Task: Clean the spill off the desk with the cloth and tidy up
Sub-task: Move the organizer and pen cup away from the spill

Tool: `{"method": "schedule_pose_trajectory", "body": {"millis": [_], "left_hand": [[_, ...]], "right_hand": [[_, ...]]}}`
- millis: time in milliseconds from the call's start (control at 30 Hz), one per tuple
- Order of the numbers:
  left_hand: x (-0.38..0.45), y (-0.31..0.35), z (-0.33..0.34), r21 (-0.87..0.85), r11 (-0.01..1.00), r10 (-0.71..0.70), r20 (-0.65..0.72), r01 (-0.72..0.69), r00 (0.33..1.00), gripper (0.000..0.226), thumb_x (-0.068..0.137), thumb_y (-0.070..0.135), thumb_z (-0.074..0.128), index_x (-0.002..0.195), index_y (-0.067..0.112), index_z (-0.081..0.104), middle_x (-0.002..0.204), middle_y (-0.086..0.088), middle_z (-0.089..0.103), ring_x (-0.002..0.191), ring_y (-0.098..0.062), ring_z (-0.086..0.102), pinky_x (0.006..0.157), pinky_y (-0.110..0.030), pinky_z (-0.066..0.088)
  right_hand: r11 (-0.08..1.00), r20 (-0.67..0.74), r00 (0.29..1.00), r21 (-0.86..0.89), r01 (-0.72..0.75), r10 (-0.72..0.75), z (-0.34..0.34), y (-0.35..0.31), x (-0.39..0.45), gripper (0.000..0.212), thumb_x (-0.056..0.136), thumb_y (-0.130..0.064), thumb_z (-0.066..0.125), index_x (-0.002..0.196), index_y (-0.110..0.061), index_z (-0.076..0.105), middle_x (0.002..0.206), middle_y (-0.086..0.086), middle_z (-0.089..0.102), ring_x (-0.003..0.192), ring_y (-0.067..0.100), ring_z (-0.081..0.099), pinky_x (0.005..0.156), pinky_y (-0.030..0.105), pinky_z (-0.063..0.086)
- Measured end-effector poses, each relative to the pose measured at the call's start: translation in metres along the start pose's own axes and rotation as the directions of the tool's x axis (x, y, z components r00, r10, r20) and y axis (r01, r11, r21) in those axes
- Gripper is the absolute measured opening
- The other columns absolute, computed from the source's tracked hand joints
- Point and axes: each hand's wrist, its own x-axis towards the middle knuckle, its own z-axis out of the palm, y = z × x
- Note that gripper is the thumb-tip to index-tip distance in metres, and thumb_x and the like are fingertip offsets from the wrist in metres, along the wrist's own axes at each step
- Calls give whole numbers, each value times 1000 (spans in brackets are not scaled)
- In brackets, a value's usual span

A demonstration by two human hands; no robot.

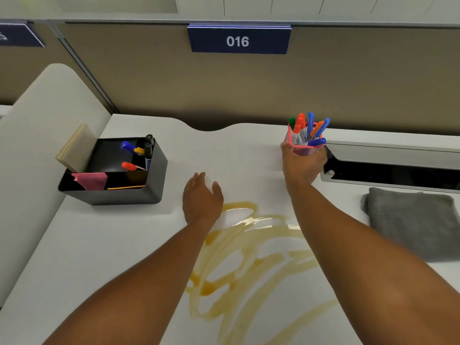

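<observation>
A brown, streaky spill point(249, 260) spreads over the middle of the white desk point(112, 245). A folded grey cloth point(413, 220) lies at the right, untouched. My right hand point(302, 165) grips a pink mesh pen cup point(302, 143) full of coloured markers, near the desk's back edge. Left of the spill's far end, my left hand point(201, 197) hovers with its fingers relaxed and holds nothing.
A black organiser box point(149, 190) with markers, pink notes and a notepad stands at the back left. A dark cable recess point(388, 174) runs along the back right. A brown partition with a "016" sign point(239, 41) closes the back.
</observation>
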Motion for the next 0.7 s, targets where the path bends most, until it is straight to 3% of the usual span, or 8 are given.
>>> {"method": "schedule_pose_trajectory", "body": {"millis": [333,500,700], "left_hand": [[-5,-3,2,62,998,3,8,-3,1000,58,101,43,37,151,15,33,160,-1,29,148,-17,21,120,-37,23],[-24,-18,-13,37,998,-44,-15,44,999,57,100,43,38,150,16,35,158,0,32,148,-17,22,119,-39,26],[-57,-55,-36,44,991,-126,-43,128,991,55,101,42,39,149,15,39,158,-2,33,147,-19,24,118,-41,28]], "right_hand": [[994,8,999,101,47,-48,0,4,-7,67,67,-38,87,123,-19,55,112,-4,66,96,10,68,82,29,59],[995,175,979,2,102,-101,-12,3,-46,70,69,-46,84,125,-21,51,108,-12,59,92,8,61,69,5,47],[981,405,898,-15,192,-170,-24,3,-102,48,71,-41,84,106,-30,53,86,-25,55,77,0,58,60,1,44]]}}
